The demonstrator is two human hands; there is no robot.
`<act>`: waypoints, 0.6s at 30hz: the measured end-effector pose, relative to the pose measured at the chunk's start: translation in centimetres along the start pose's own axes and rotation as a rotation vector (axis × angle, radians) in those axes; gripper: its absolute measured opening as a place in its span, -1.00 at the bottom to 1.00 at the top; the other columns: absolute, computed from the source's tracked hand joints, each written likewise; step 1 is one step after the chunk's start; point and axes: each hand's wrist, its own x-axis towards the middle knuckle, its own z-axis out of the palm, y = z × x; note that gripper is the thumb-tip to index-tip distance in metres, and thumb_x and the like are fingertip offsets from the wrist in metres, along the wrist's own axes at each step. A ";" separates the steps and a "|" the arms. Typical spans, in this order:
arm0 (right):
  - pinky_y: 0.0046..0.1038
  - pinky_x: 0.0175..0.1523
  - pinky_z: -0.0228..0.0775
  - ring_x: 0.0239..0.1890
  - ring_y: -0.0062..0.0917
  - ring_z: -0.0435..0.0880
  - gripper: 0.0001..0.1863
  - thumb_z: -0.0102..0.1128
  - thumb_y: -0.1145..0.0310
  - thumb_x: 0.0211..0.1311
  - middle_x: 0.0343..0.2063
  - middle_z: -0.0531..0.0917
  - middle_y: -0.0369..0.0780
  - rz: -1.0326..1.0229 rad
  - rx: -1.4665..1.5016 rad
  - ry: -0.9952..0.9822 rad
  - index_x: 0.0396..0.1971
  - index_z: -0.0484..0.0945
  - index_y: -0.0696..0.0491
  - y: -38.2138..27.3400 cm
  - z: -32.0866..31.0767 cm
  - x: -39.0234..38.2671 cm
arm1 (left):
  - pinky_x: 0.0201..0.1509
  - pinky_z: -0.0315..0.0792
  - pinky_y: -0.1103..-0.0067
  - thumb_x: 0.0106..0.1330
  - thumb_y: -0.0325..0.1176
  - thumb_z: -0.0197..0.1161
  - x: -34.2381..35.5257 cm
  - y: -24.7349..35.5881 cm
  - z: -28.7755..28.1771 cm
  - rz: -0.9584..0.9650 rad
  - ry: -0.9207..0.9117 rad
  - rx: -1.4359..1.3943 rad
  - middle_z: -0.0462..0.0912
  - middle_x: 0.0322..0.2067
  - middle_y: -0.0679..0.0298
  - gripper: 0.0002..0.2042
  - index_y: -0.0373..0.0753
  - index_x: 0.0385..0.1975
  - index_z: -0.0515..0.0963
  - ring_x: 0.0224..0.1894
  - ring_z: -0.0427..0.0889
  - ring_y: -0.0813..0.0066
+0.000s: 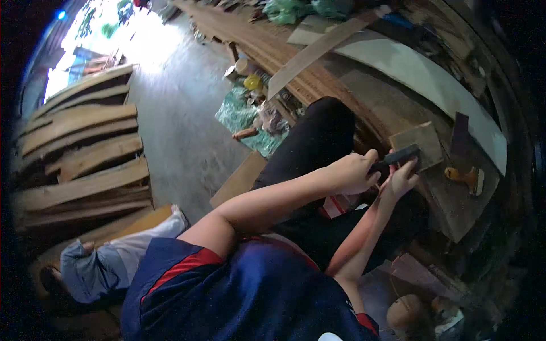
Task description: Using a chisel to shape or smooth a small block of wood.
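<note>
My left hand (357, 171) is closed around the near end of a dark, bar-shaped tool (405, 154); its exact kind is unclear. The fingers of my right hand (401, 181) are bent against the same bar, nearer its far end. That far end lies over a small, flat square of wood (420, 141) on the work board (452, 211). Whether the bar touches the wood cannot be made out. Just right of the wood rests a brush-like tool with an orange-brown wooden body (467, 178). A dark flat strip (459, 133) lies behind it.
A long plank (324, 54) crosses the bench beside a curved pale board (424, 71). Green plastic (242, 111) with jars and bits lies on the floor. Rough planks (85, 133) are lined up at left. Another person (96, 270) is at lower left.
</note>
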 end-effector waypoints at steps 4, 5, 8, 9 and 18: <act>-0.34 -0.07 0.55 -0.15 -0.28 0.63 -0.43 0.03 0.14 0.35 -0.04 0.50 0.03 -0.013 -0.004 0.123 0.16 0.16 0.23 -2.3 2.0 -1.4 | -0.19 0.46 0.22 0.02 -0.37 0.25 -0.2 -0.7 -0.5 0.105 -0.016 -0.092 0.57 -0.39 -0.18 -0.49 -0.39 -0.03 0.27 -0.24 0.58 -0.12; -0.34 -0.07 0.55 -0.15 -0.28 0.63 -0.43 0.03 0.14 0.35 -0.04 0.50 0.03 -0.015 -0.020 0.115 0.16 0.16 0.23 -2.2 1.5 -1.0 | -0.14 0.46 0.23 -0.08 -0.41 0.29 -0.1 -0.6 -0.6 0.101 -0.011 -0.153 0.57 -0.35 -0.17 -0.45 -0.40 -0.03 0.31 -0.20 0.57 -0.12; -0.40 -0.04 0.54 -0.14 -0.32 0.63 -0.56 0.05 0.23 0.33 -0.09 0.56 -0.06 0.089 0.123 -0.022 0.03 0.37 0.27 -2.4 0.6 -0.3 | -0.09 0.46 0.26 -0.06 -0.37 0.32 0.1 -1.0 -0.7 0.185 0.074 -0.175 0.56 -0.32 -0.11 -0.47 -0.37 -0.04 0.34 -0.18 0.55 -0.09; -0.40 -0.04 0.54 -0.14 -0.32 0.63 -0.56 0.05 0.23 0.33 -0.09 0.56 -0.06 0.087 0.114 -0.025 0.03 0.37 0.27 -2.3 0.3 0.1 | -0.07 0.46 0.28 -0.08 -0.36 0.33 0.3 -1.1 -0.8 0.171 0.081 -0.176 0.56 -0.31 -0.09 -0.49 -0.38 -0.08 0.39 -0.18 0.55 -0.07; -0.32 0.09 0.45 -0.10 -0.22 0.60 -0.47 0.12 0.15 0.29 -0.02 0.51 0.00 -0.089 0.122 -0.141 -0.03 0.36 0.36 1.4 -2.2 1.7 | -0.26 0.54 0.28 0.22 -0.21 0.13 1.9 0.7 1.4 0.136 0.152 0.091 0.55 -0.31 -0.03 -0.54 -0.21 0.12 0.36 -0.29 0.61 0.02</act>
